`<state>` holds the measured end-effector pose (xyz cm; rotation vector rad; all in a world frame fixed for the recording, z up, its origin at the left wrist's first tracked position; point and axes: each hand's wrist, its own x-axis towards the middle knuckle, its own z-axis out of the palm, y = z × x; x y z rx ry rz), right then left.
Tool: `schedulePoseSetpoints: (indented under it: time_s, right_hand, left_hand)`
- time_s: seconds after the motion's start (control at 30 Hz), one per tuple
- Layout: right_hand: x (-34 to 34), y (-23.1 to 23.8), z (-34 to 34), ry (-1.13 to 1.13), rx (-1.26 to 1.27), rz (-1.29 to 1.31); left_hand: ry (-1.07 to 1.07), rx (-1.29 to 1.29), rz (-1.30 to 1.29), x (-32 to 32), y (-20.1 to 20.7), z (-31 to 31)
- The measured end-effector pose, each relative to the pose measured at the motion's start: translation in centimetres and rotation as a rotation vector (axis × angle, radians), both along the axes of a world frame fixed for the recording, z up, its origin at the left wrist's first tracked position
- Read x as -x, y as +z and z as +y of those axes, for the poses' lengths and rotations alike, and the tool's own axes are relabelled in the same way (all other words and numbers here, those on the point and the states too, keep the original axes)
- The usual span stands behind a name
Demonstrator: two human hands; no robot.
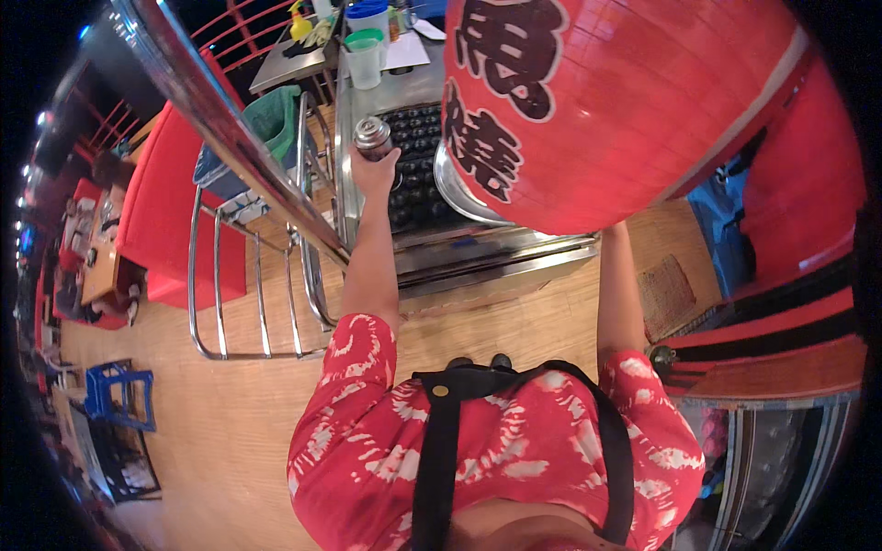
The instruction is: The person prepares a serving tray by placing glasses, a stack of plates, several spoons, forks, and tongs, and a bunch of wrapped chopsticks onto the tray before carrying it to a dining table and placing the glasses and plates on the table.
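My left hand [375,172] is closed around a small canister [373,134] with a silvery metal top and a darker body. It holds the canister upright above the left edge of a black griddle pan [413,129] with rows of round hollows. A wide metal bowl [447,184] sits over the pan's right part, partly covered by a big red paper lantern [643,101] with black lettering. My right forearm [620,285] reaches up behind the lantern's lower edge. The lantern hides my right hand, so what it touches cannot be seen.
Behind the pan stand a clear plastic container [365,64] and a blue-rimmed tub [368,16]. A slanting chrome pole [230,129] and a chrome rail frame [220,285] flank my left arm. A green-lined bin [274,127] stands beyond. People sit at a table [103,257] far left.
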<state>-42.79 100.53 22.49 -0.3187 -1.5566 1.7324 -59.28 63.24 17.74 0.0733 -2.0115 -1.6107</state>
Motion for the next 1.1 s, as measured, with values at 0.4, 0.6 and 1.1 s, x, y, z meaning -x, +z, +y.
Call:
schedulePoseSetpoints:
  time_s: [0.4, 0.6, 1.1]
  right_hand:
    - [-20.2, 2.5, -1.2, -0.291, 0.063, -0.119]
    - [-38.3, 1.7, -2.5, -0.470, 0.030, -0.247]
    - [-74.0, 5.3, -4.8, -1.217, 0.189, -0.360]
  left_hand:
    - [-0.170, -0.045, -0.025, 1.2, -2.5, 3.2]
    - [-0.087, 0.008, -0.140, 3.0, -6.8, 0.2]
    - [0.152, 0.268, -0.011, -20.3, -0.2, 13.6]
